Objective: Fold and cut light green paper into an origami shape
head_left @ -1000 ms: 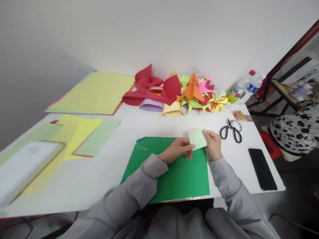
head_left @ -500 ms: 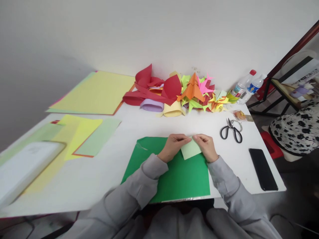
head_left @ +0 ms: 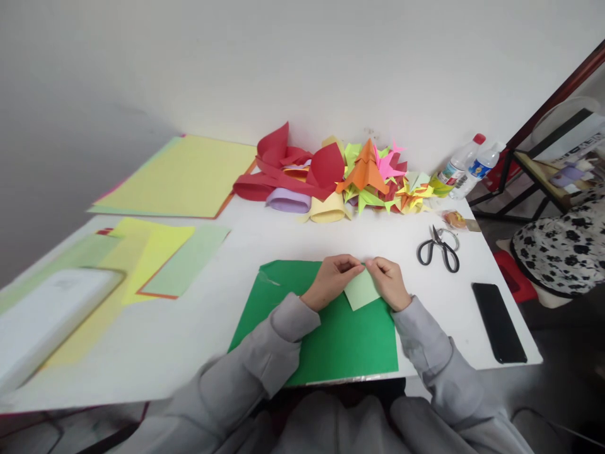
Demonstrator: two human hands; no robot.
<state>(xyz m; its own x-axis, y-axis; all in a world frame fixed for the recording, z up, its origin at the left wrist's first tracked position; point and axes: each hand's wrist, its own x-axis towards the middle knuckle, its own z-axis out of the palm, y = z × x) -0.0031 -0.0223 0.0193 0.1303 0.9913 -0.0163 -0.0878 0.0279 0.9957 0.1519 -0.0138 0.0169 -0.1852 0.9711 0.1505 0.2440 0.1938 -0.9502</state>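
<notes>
A small pale green sheet of paper (head_left: 362, 291) is pinched at its upper edge between my two hands, its lower corner pointing toward me. My left hand (head_left: 332, 279) has thumb and fingers closed on the paper's upper left side. On the upper right side, my right hand (head_left: 389, 282) grips it the same way, fingertips close to those of the left. Part of the paper is hidden behind the fingers. Beneath both hands lies a large green sheet (head_left: 350, 347) near the table's front edge.
Black-handled scissors (head_left: 438, 249) and a black phone (head_left: 498, 323) lie to the right. Folded paper pieces (head_left: 366, 173) crowd the back, beside two bottles (head_left: 477, 169). Large yellow sheets (head_left: 174, 176), paper strips (head_left: 198, 258) and a white box-like object (head_left: 57, 315) occupy the left.
The pale green paper has turned slightly and its lower corner has come a little nearer to me. My hands have shifted slightly, still pinching its upper edge.
</notes>
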